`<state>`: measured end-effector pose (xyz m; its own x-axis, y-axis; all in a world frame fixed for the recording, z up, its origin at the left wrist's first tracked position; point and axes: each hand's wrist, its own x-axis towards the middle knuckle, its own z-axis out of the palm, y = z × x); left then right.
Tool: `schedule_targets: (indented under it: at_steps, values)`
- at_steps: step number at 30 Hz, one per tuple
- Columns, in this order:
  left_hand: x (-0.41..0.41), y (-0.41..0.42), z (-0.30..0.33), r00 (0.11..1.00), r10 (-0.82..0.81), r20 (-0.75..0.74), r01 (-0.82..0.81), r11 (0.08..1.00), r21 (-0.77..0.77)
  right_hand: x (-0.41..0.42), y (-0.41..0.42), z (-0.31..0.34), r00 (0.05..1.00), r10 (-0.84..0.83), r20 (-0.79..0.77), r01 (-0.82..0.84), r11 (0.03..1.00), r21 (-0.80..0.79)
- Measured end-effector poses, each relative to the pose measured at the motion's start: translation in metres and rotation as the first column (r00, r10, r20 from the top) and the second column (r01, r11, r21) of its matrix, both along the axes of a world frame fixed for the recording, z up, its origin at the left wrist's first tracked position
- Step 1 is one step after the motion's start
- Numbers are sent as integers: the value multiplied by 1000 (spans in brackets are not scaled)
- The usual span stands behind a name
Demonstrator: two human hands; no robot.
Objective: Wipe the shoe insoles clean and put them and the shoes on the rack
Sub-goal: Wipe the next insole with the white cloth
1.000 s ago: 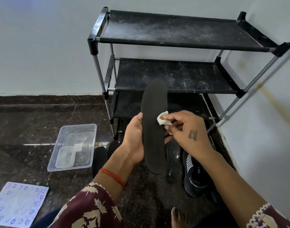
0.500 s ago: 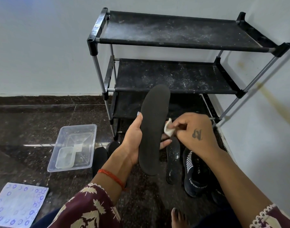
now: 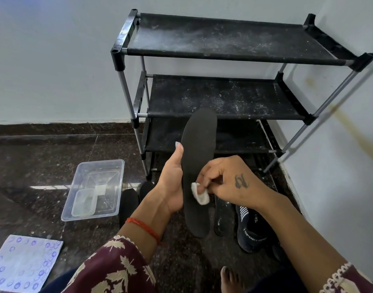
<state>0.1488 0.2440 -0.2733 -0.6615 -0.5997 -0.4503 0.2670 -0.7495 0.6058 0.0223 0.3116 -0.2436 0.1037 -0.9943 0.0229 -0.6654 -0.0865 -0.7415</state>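
Observation:
My left hand (image 3: 173, 185) grips a long black insole (image 3: 198, 157) by its left edge and holds it upright in front of the black three-shelf rack (image 3: 223, 96). A small white wipe (image 3: 200, 195) is pinched in my right hand (image 3: 227, 182) and pressed against the lower half of that insole. A second dusty insole (image 3: 222, 218) lies on the floor just right of it, beside a dark sports shoe (image 3: 252, 231). Two more black shoe tips (image 3: 129, 199) show on the floor behind my left wrist. All rack shelves are dusty and hold nothing.
A clear plastic tub (image 3: 115, 170) with a smaller container inside stands on the dark stone floor to the left. A blue-patterned sheet (image 3: 22, 265) lies at the lower left. White walls close in behind and to the right of the rack. My bare toes (image 3: 230, 278) show at the bottom.
My right hand has moved the wipe down the insole, from its middle to its lower half. The insole's top has tilted slightly to the right.

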Motion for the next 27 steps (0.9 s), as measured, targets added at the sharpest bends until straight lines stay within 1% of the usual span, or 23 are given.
schedule_targets:
  at_steps: [2,3,5,6,8,9,10,13,15,20,23,25,26,27]
  values:
    - [-1,0,-1,1000,-13,-25,13,1000,7,-7,-1,-2,996,-39,-76,39,999,-5]
    - [-1,-1,-1,999,-18,-40,18,1000,4,-11,-1,-4,990,-87,-108,84,996,-41]
    - [0,-2,0,997,-22,-74,23,1000,9,-16,-1,-7,962,-230,-144,205,964,-172]
    - [0,-2,2,996,-21,-90,22,1000,13,-17,-1,-9,947,-297,-123,265,937,-229]
    - [0,-2,3,995,1,-98,1,1000,17,-12,-1,-9,935,-355,-7,341,904,-258]
    - [0,-3,2,996,12,-87,-11,1000,13,-8,-2,-9,940,-341,34,338,905,-257]
    - [1,-2,3,998,17,-68,-17,1000,7,-4,-3,-9,948,-317,34,314,915,-254]
    - [2,-3,0,1000,16,-16,-16,1000,-2,3,-5,-12,971,-232,-57,216,954,-208]
    - [2,-2,1,1000,0,2,0,1000,-9,3,-5,-10,983,-172,-67,161,976,-148]
    - [-1,2,0,1000,-17,24,17,1000,-3,-6,-2,-2,980,-54,-192,44,997,-59]
    - [-1,2,1,1000,-29,13,29,1000,-11,-13,1,0,964,-107,-242,109,994,-2]
    - [0,0,2,999,-25,-23,25,1000,16,-17,2,-1,936,-224,-273,212,975,-71]
    - [1,-1,3,999,-24,-44,25,999,26,-18,1,-2,921,-298,-252,271,953,-136]
    - [1,-1,3,998,-27,-55,29,999,31,-18,0,-3,914,-357,-194,322,927,-190]
